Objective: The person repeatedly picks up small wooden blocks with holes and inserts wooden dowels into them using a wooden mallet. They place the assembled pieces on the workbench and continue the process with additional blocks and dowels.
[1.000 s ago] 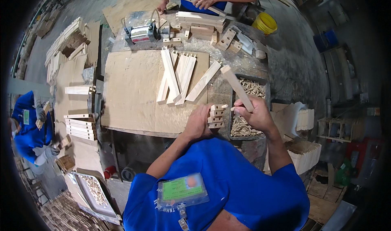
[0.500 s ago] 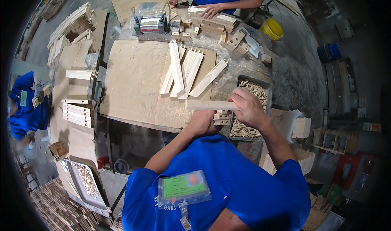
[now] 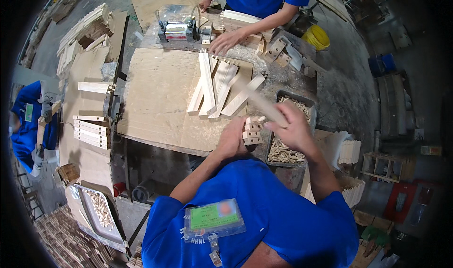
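Note:
My right hand [image 3: 293, 130] is closed round one end of a flat wooden stick [image 3: 265, 105], blurred by motion and slanting up to the left. Close to its thumb a short wooden dowel [image 3: 260, 120] shows at the top of a stack of drilled wooden pieces [image 3: 252, 135]. My left hand [image 3: 231, 138] is wrapped round the left side of that stack, fingers partly hidden. Beyond both hands, several pale wooden slats [image 3: 222, 86] with dowels in their far ends lie fanned out on cardboard [image 3: 155, 93]. A dark tray [image 3: 314, 112] of loose dowels [image 3: 285, 153] sits beside my right hand.
Across the table a co-worker's hand [image 3: 225, 42] reaches over the slats' far ends, near a metal clamp-like device [image 3: 179, 31]. Drilled blocks [image 3: 274, 49] and a yellow bucket [image 3: 316, 37] are at the far right. Another person [image 3: 33, 121] stands at the left, past a side bench with slats [image 3: 90, 132].
The stick in my right hand has swung from level to a steep slant, uncovering the drilled stack by my left hand. The co-worker's hand has moved from the far stack toward the slats.

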Demonstrator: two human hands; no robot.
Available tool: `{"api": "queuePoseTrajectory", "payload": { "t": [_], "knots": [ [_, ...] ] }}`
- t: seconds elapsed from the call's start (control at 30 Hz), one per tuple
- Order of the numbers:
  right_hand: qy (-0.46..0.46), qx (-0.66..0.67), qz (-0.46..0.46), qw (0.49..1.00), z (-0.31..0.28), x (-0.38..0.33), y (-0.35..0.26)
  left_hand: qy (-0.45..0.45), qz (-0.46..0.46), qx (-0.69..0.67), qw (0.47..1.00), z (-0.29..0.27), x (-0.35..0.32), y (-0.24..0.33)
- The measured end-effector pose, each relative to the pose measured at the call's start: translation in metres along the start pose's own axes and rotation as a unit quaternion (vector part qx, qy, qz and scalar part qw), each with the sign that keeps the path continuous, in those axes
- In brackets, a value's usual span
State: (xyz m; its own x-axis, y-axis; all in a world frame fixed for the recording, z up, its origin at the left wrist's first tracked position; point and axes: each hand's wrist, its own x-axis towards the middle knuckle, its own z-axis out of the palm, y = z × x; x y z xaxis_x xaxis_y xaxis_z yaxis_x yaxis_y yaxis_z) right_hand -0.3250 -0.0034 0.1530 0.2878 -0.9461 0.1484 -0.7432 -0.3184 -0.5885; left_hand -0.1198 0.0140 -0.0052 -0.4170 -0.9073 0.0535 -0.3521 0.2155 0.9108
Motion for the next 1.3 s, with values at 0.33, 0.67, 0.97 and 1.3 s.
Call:
{"api": "queuePoseTrajectory", "payload": {
  "t": [0.33, 0.67, 0.97, 1.3],
  "knots": [
    [0.137, 0.177, -0.041, 0.974, 0.04, -0.064, 0.017, 0.051, -0.041, -0.055, 0.996, -0.015, -0.006, -0.001],
    [0.271, 0.315, -0.025, 0.909, 0.015, -0.061, -0.025, 0.06, -0.024, -0.015, 0.998, -0.01, -0.009, -0.011],
    [0.094, 0.265, 0.182, 0.942, 0.037, -0.041, 0.001, 0.044, -0.07, -0.12, 0.989, -0.014, -0.018, -0.013],
    [0.094, 0.374, 0.156, 0.91, 0.129, -0.011, 0.023, 0.126, -0.007, -0.11, 0.986, -0.005, -0.025, -0.002]
  ]
}}
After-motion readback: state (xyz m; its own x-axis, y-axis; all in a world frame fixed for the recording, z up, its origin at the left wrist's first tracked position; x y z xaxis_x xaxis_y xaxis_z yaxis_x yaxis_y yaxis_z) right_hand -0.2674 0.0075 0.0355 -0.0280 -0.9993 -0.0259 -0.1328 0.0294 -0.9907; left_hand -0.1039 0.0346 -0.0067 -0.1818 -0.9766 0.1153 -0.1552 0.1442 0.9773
